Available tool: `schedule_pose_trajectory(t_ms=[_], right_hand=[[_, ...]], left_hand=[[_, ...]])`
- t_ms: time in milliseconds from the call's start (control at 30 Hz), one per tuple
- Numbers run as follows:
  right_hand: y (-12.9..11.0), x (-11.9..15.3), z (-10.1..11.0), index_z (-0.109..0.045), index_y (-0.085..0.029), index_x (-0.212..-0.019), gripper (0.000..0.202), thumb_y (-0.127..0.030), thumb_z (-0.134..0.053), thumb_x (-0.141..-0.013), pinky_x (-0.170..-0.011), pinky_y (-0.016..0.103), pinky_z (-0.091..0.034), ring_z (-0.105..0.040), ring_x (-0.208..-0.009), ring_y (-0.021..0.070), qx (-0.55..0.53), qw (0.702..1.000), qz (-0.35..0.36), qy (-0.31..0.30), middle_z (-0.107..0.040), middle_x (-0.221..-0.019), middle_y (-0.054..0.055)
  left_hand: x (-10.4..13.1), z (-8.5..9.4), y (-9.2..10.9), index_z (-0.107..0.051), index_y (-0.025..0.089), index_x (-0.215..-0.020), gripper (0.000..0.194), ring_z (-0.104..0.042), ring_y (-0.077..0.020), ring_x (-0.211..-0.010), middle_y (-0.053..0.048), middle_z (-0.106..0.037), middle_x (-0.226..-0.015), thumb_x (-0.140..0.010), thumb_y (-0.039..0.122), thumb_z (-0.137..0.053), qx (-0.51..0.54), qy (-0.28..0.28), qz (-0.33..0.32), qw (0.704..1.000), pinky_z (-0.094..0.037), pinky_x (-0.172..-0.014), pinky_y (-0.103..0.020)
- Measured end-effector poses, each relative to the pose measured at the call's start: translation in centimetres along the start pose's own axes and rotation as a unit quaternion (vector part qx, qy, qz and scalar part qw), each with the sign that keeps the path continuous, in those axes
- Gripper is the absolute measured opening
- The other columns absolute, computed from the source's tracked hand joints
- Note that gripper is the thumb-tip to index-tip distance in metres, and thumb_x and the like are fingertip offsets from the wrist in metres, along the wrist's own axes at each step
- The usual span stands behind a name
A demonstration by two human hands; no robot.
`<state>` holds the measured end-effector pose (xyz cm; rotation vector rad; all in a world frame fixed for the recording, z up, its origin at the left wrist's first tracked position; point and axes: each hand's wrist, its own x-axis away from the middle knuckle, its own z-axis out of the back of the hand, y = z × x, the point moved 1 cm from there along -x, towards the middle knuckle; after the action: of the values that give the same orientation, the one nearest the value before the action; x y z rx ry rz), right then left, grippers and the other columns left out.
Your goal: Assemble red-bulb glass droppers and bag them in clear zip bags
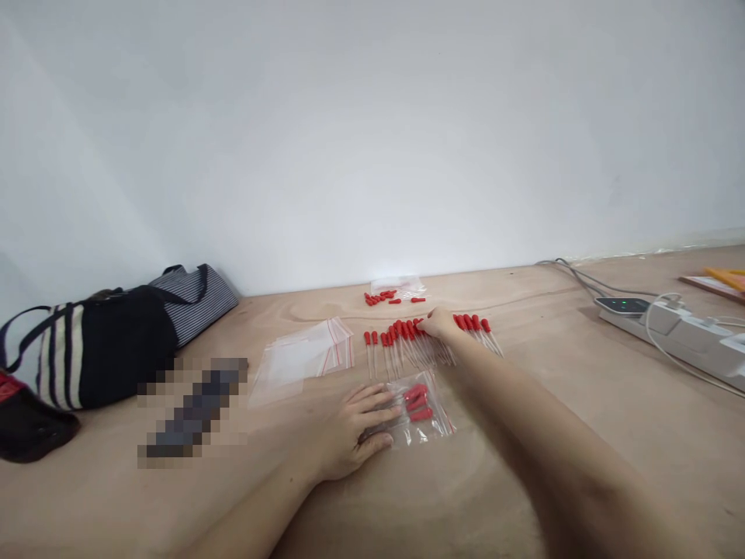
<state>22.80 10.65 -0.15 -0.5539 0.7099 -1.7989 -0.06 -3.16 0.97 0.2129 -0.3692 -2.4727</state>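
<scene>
- On the wooden table [524,481], a clear bag [420,415] partly filled with red-capped droppers is pinned flat under the open left hand [355,431].
- The row of droppers [407,341] just behind it is reached by the right hand [439,322]; whether its fingers are closed on one cannot be told.
- A single dropper is probably best lifted by its red bulb, so neighbours are not scattered.
- Empty bags [308,357], loose red caps [387,296], a striped tote [110,341] and a power strip [675,334] are set well apart; nothing is seen to block the reach.
</scene>
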Motion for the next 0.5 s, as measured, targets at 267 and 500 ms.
schedule_pose_trajectory(t_ms=[267,500], right_hand=[[0.4,0.2,0.4,-0.056,-0.014,-0.061,0.002,-0.014,-0.056,-0.059,-0.047,0.025,-0.035,-0.052,-0.055,0.0179,-0.091,0.996,0.010,-0.024,-0.056,-0.057,0.006],[2.0,3.0,3.0,-0.051,-0.017,-0.091,0.024,-0.020,-0.048,-0.068,-0.047,0.021,-0.037,-0.047,-0.050,0.0094,-0.238,0.966,0.098,0.010,-0.054,-0.066,0.000]], left_hand=[[0.1,0.2,0.3,-0.037,0.023,-0.126,0.048,-0.032,-0.0218,-0.122,-0.005,-0.040,-0.131,-0.080,0.035,-0.049,0.005,0.016,0.030,0.999,-0.029,-0.100,-0.043],[0.0,0.1,0.1,-0.048,0.024,-0.118,0.039,-0.032,-0.0237,-0.122,-0.004,-0.043,-0.129,-0.080,0.037,-0.048,-0.014,0.015,0.025,0.999,-0.028,-0.100,-0.044]])
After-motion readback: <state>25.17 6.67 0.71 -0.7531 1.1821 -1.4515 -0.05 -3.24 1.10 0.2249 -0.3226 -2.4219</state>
